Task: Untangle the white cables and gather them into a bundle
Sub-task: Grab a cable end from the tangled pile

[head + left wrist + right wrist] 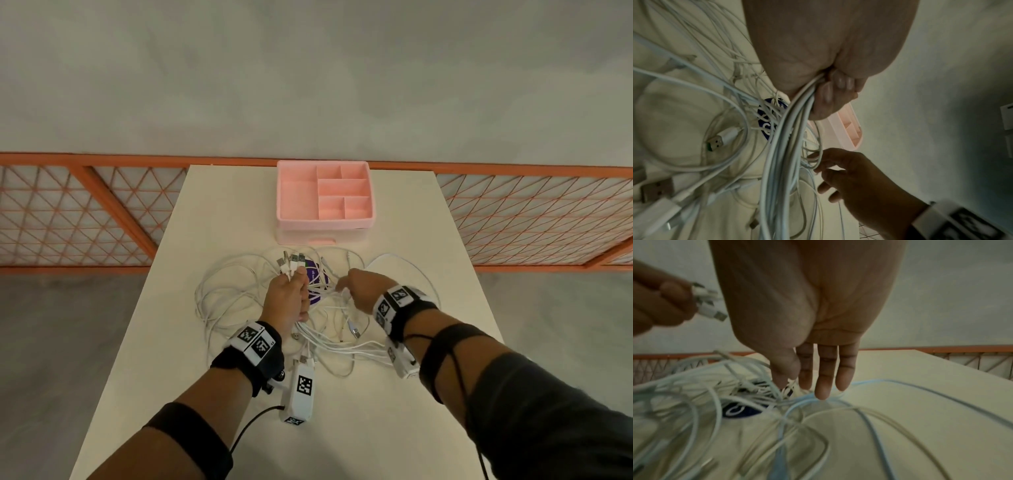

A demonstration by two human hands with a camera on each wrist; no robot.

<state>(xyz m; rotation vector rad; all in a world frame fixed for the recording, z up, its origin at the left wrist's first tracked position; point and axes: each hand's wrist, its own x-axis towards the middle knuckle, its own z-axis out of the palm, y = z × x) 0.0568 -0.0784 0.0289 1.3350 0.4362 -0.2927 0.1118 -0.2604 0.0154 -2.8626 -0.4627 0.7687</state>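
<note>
White cables tangled, sev. plug ends bunched.

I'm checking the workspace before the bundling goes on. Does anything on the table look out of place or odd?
One thing: a round purple disc with white print lies under the white cables, between the left hand and right hand. It is no cable, and loops cross over it.

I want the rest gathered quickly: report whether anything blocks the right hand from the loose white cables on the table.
Nothing visible does. The right hand has its fingertips in the tangled white cables, apparently pinching a strand. The pink plastic organiser box sits beyond the tangle; the left hand grips the gathered ends.
</note>
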